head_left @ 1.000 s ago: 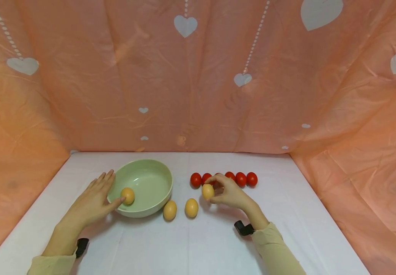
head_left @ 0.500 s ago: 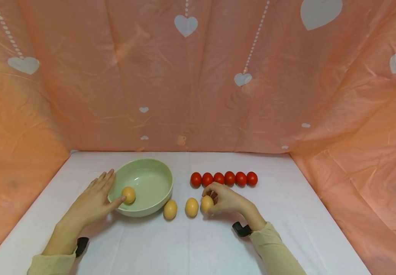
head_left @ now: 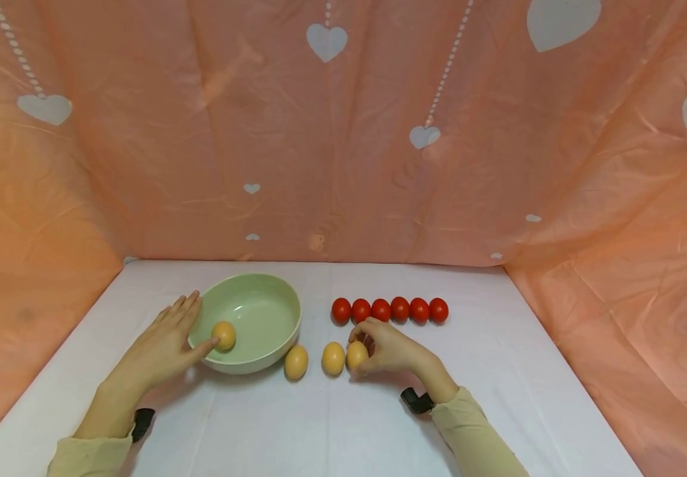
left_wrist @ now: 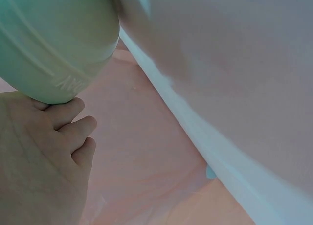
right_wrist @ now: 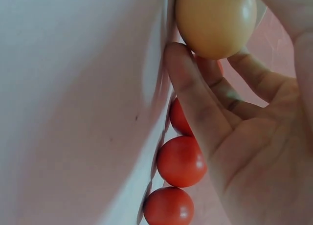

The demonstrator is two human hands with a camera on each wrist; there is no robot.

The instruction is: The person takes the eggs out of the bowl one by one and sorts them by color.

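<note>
In the head view my left hand lies against the left side of a pale green bowl, fingers straight and thumb over the rim. One yellow egg lies inside, close to the thumb. My right hand holds another yellow egg between thumb and fingers, low at the white table. Just left of it stands a third egg, and a further egg is beside the bowl. The right wrist view shows the held egg up close. In the left wrist view, fingertips touch the bowl's outside.
Behind the right hand, several red cherry tomatoes form a row on the white tablecloth. Orange cloth with white hearts hangs at the back and sides.
My right hand has brought its egg down and toward me, then slightly left, beside the middle egg. The tomatoes it covered now show. The left hand stays at the bowl.
</note>
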